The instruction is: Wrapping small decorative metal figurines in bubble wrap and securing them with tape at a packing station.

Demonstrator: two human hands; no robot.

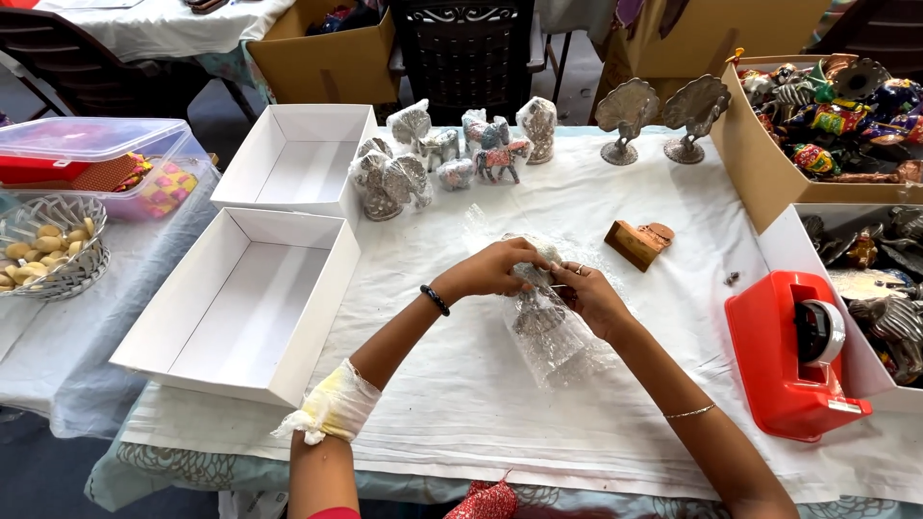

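**While both hands pinch a wrapped figurine**

While the left hand (490, 271) and right hand (591, 298) grip a metal figurine (536, 312) in bubble wrap (558, 351) mid-table, an orange tape dispenser (793, 356) sits right, white boxes (240, 298) left.

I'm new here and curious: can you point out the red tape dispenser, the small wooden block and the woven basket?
red tape dispenser (774, 360): head view, on its red base.
small wooden block (635, 244): head view, on its top face.
woven basket (72, 272): head view, on its front rim.
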